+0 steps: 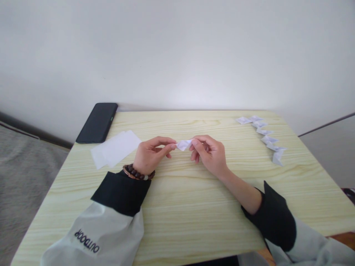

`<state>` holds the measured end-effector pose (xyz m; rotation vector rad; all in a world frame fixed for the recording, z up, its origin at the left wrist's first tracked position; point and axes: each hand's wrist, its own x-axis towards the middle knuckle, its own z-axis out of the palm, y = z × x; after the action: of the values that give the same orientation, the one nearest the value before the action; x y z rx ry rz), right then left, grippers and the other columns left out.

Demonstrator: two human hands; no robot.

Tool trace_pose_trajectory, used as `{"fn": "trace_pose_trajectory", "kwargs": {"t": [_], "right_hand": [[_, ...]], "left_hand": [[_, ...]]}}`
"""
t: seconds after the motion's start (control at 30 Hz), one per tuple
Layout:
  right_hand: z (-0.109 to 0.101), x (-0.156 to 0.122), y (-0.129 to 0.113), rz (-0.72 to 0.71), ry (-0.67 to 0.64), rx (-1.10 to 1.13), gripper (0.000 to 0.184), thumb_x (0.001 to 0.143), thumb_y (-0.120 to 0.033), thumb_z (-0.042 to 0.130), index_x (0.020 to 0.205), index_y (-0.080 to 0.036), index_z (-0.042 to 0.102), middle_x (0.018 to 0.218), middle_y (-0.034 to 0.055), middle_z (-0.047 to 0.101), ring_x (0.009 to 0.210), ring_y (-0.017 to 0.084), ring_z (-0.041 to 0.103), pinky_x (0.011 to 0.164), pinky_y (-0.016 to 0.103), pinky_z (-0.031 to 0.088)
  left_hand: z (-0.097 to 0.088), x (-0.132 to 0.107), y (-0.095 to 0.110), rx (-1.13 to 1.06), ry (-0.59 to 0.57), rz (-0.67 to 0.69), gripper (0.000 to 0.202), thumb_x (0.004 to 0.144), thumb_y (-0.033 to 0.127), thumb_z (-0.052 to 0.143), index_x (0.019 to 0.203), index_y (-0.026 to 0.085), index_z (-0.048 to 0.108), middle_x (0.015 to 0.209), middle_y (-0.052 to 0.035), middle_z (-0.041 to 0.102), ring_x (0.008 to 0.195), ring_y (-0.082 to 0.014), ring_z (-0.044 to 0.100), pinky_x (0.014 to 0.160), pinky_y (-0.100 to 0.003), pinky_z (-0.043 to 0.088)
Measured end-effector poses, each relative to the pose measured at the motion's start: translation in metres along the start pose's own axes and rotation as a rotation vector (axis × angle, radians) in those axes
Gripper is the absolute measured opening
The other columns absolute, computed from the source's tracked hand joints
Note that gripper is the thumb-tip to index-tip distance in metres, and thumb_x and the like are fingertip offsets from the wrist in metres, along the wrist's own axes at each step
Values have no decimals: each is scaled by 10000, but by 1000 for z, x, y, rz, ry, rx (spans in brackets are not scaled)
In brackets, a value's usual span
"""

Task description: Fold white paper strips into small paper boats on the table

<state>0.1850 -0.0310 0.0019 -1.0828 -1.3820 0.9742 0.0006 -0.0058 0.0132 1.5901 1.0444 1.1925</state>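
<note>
Over the table's (194, 207) middle, you are holding a small paper (183, 145) just above the wood. Your left hand (151, 153) is clamping its left end between thumb and fingers, your right hand (210, 153) its right end likewise. By judgement, you are working a fold, and the next crease is calling for a firm, even pinch. Fingertips are covering the paper's ends, and its fold lines are reading too small to tell.

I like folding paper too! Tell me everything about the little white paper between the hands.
The little paper piece is white, thin and creased into a small pointed shape. It is held over the pale wooden table. The left hand pinches its left end and the right hand pinches its right end.
</note>
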Motion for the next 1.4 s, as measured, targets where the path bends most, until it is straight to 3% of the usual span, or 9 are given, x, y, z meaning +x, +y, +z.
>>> {"fn": "trace_pose_trajectory", "kwargs": {"t": [0.13,0.37,0.57,0.73,1.0,1.27,1.4], "right_hand": [[0,-1,0,-100,-20,-63,171,858,-336,559,917,-187,621,792,31,679,613,127,674,480,216,557],[0,-1,1,-139,-22,-97,154,878,-289,533,938,-172,614,830,42,678,644,129,684,505,218,579],[-1,0,3,-136,-19,-159,182,884,-310,518,939,-166,614,832,46,681,653,123,686,512,199,578],[0,0,4,-166,-17,-188,170,882,-295,522,930,-164,620,833,46,685,645,120,688,519,192,578],[-1,0,2,-192,-76,-275,166,891,-278,508,941,-172,626,840,45,683,640,115,688,535,190,573],[1,0,2,-132,-68,-219,168,881,-277,518,915,-161,634,805,46,698,620,121,689,512,188,565],[0,0,3,-128,-71,-249,175,879,-277,518,924,-159,640,821,48,705,624,120,689,531,190,553]], "left_hand": [[-1,-1,3,88,90,40,239,716,350,726,819,135,717,851,-63,730,573,-118,636,538,-232,591],[-2,-3,-2,132,84,80,260,747,359,699,873,131,703,864,-62,719,610,-128,648,579,-245,603],[-3,-2,-1,383,15,403,143,814,234,628,921,155,682,964,-73,694,840,-148,651,610,-204,578],[-6,-1,-7,496,-36,553,182,795,214,650,967,156,663,1029,-95,663,809,-140,648,577,-200,568],[-9,0,-16,666,-51,634,195,822,197,624,1015,198,643,1031,-64,671,903,-160,649,745,-249,562],[-9,1,-16,656,-65,670,93,833,170,608,884,202,679,1022,-55,668,820,-121,649,723,-227,542],[-8,-1,-14,628,-95,614,149,824,169,598,954,194,666,1037,-60,668,888,-144,647,784,-258,543]]}}
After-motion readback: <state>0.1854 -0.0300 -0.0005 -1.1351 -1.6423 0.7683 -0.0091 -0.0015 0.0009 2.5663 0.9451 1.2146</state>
